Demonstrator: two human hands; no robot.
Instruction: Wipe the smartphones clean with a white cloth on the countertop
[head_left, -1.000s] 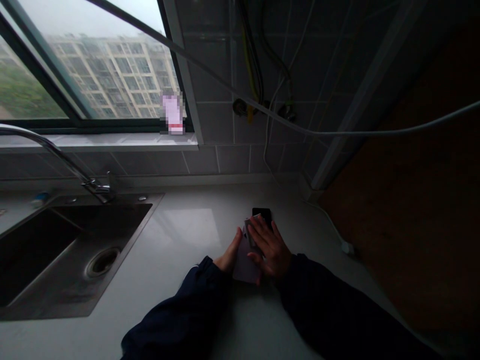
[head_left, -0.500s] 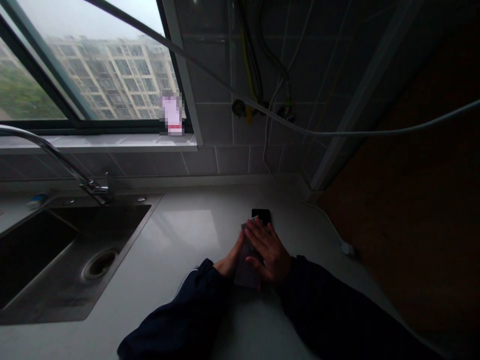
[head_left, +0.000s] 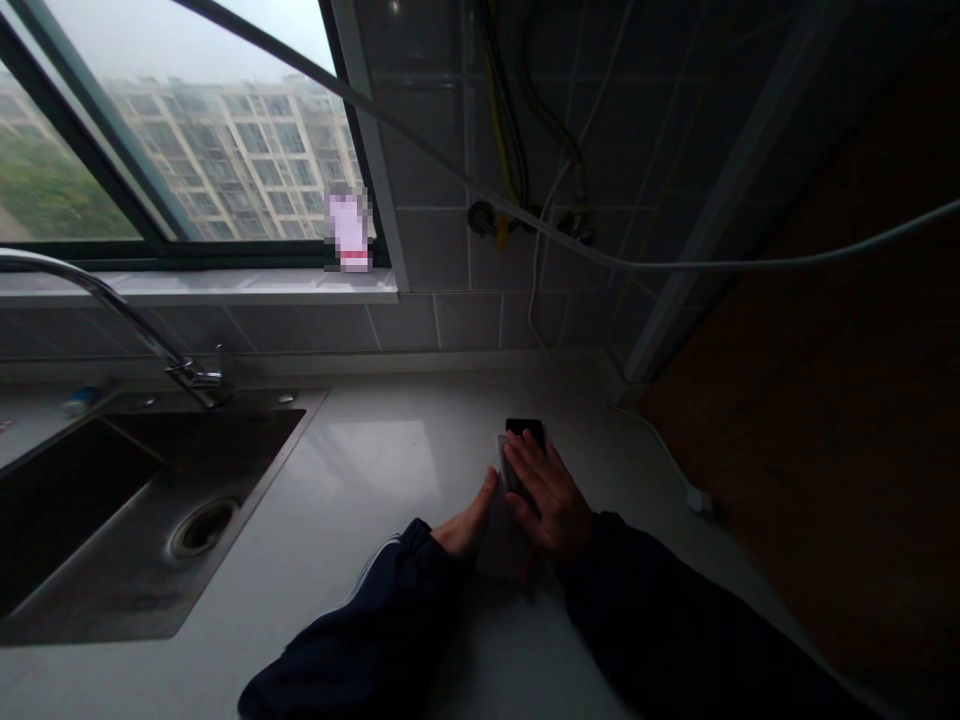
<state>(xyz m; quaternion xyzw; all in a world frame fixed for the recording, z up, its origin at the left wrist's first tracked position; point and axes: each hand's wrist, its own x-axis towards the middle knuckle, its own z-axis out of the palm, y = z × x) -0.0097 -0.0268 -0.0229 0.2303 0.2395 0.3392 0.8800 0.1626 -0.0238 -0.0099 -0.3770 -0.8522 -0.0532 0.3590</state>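
Note:
A flat, pale greyish-purple rectangular piece (head_left: 499, 550), whose kind I cannot make out in the dim light, is between my two hands above the countertop. My left hand (head_left: 466, 520) holds it by its left side, thumb along the edge and the other fingers hidden beneath. On top of it lies my right hand (head_left: 551, 500), its fingers stretched out flat and pointing away from me. Something small and red (head_left: 524, 572) shows at its near right corner. Just beyond my right fingertips a black, phone-like rectangle (head_left: 525, 427) rests on the counter, partly covered by the hand.
A white countertop (head_left: 360, 560) spreads around my hands. At left is a steel sink (head_left: 165, 600) with a chrome faucet (head_left: 135, 325). A white cable (head_left: 712, 266) hangs across the view, and a plug (head_left: 699, 500) lies on the right. A blurred pink item (head_left: 350, 230) stands on the windowsill.
My left thumb has slid slightly back toward me along the edge. The far end of the flat piece and my right hand have shifted a little to the right.

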